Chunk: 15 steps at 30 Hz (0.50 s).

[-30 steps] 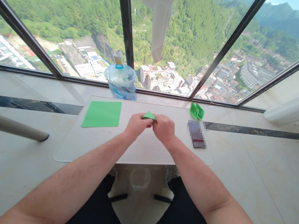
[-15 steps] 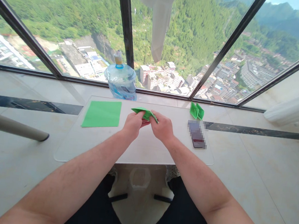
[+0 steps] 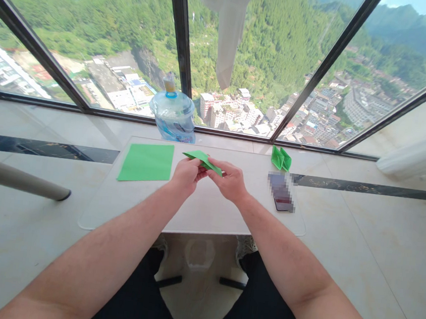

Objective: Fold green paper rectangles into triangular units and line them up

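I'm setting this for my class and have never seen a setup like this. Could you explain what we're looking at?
There is no machine here: a person works with bare hands. Every picture comes from one camera worn on the head, looking forward and down, so the forearms reach away from us. The left hand and right hand together hold a folded green paper over a pale table. On the table, a flat green sheet lies to the left; at the far right are a folded green shape and a dark, partly blurred-out phone. Beyond the far edge stands a large clear bottle.
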Motion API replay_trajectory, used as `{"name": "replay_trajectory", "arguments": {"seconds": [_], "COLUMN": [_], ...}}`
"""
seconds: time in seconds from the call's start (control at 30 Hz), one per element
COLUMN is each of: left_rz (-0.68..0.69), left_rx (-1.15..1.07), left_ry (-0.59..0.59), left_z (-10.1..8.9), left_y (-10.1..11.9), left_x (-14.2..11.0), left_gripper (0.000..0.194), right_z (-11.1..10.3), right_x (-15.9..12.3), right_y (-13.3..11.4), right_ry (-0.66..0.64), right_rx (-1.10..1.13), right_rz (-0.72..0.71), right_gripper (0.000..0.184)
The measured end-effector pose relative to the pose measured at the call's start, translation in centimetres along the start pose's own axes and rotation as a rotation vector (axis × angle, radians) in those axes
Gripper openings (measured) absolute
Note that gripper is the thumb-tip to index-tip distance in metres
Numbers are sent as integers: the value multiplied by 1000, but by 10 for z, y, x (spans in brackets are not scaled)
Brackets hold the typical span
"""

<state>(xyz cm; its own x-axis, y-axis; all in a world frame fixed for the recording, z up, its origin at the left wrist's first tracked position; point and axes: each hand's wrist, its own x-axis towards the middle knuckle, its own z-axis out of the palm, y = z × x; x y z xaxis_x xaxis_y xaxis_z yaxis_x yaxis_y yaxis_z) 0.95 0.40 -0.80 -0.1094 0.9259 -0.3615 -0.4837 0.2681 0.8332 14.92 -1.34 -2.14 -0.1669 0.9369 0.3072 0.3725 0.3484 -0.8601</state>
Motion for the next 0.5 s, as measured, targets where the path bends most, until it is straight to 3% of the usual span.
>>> {"name": "replay_trajectory", "arguments": {"seconds": [0.23, 0.33, 0.43, 0.5], "left_rz": [-63, -68, -43, -18], "left_rx": [-62, -60, -48, -67], "left_ry": [-177, -142, -87, -109], "left_z": [-5, -5, -5, -6], "left_y": [15, 16, 13, 12], "left_x": [-5, -5, -3, -3], "left_gripper": [24, 16, 20, 23], "right_z": [-6, -7, -7, -6], "right_x": [3, 3, 3, 5], "right_y": [0, 0, 1, 3], "right_ry": [30, 22, 25, 43], "right_rx": [60, 75, 143, 220], "right_rz": [7, 3, 17, 80], "right_gripper": [37, 35, 35, 42]}}
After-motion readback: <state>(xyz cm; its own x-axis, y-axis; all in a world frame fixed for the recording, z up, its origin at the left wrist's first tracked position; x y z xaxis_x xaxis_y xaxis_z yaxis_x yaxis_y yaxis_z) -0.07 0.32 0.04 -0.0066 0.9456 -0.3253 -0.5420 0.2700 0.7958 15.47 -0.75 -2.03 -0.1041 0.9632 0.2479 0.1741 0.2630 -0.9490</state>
